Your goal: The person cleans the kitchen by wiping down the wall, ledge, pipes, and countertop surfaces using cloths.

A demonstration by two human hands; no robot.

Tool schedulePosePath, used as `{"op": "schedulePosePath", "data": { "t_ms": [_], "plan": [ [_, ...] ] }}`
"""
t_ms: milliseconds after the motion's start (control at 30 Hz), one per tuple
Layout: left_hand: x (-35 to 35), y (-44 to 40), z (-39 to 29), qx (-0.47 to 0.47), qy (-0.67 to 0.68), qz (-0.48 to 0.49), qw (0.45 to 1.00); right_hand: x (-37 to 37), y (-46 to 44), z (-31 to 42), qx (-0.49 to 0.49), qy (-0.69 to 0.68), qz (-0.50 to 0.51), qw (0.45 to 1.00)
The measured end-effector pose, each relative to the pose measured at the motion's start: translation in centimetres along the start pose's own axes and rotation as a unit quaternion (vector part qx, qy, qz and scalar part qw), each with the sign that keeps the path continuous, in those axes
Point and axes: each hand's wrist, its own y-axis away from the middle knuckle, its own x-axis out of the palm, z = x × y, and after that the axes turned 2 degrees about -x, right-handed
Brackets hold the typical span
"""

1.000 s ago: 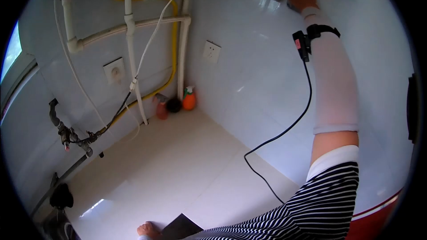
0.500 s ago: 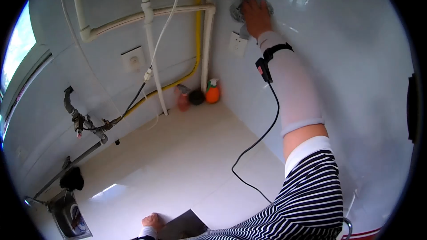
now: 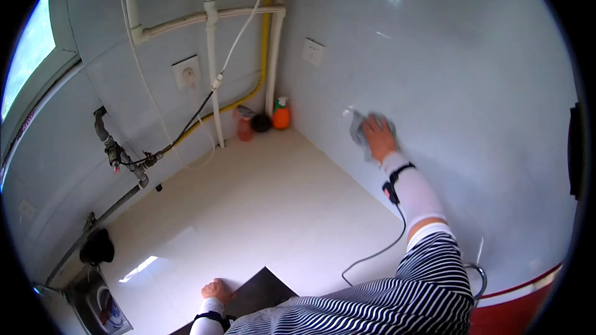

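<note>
My right hand presses a grey cloth against the glossy pale wall, below and to the right of a wall socket. The cloth bunches out around the fingers. Down on the pale countertop, my left hand rests with its fingers curled in, beside a dark flat panel. Nothing shows in that hand. A black strap with a small device sits on my right wrist, and its cable hangs down toward my body.
In the corner stand an orange spray bottle, a reddish spray bottle and a dark round object. White pipes and a yellow hose run along the left wall. A metal sink lies lower left.
My right hand has slid down the wall with the cloth, from above the socket to well below it. My left hand stays at nearly the same place on the countertop.
</note>
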Motion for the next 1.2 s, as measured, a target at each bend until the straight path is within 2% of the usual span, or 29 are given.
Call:
{"op": "schedulePosePath", "data": {
  "t_ms": [67,100,133,267,400,533,567,600,633,667,700,800,1067,1200],
  "plan": [
    [0.2,0.4,0.1,-0.002,0.019,-0.013,1.0,0.6,8.1,0.7,0.004,0.008,0.077,0.997],
    [0.2,0.3,0.0,0.003,0.015,-0.014,1.0,3.6,12.2,0.4,0.005,-0.003,0.073,0.997],
    [0.2,0.3,0.0,0.003,0.004,-0.019,1.0,3.1,15.6,-0.4,-0.01,0.014,0.146,0.989],
    [-0.7,0.3,-0.3,0.023,-0.013,-0.013,1.0,3.6,25.7,-5.2,0.032,0.071,0.142,0.987],
    [-1.7,0.2,-0.5,0.05,-0.023,0.024,0.998,-3.0,28.8,-11.9,0.203,0.189,0.133,0.952],
    [-1.6,0.0,-0.8,0.05,-0.014,0.002,0.999,-10.3,26.7,-16.8,0.342,0.164,0.036,0.924],
    [-1.9,0.3,-0.9,0.058,-0.004,-0.006,0.998,-10.5,26.1,-18.3,0.349,0.145,-0.061,0.924],
    [-2.4,0.5,-0.8,0.061,0.005,0.016,0.998,-11.7,24.2,-19.6,0.408,0.085,-0.068,0.907],
    [-3.2,0.8,-1.3,0.033,0.03,0.055,0.997,-10.9,23.7,-21.6,0.346,0.107,-0.114,0.925],
    [-0.4,-1.5,-0.6,0.051,0.011,0.029,0.998,-9.4,22.4,-22.7,0.357,0.105,-0.143,0.917],
    [-1.8,-0.6,-0.9,0.037,0.015,0.045,0.998,-9.2,21.0,-22.9,0.368,0.111,-0.162,0.909],
    [-2.9,0.1,-1.6,0.015,0.007,0.05,0.999,-9.4,16.9,-23.1,0.373,0.137,-0.181,0.899],
    [-1.9,0.7,-1.0,-0.006,0.024,0.076,0.997,-10.0,14.6,-24.7,0.358,0.219,-0.166,0.892],
    [-1.4,1.0,-0.7,0.015,-0.009,0.037,0.999,-11.9,12.8,-24.4,0.343,0.257,-0.151,0.891]
  ]
}}
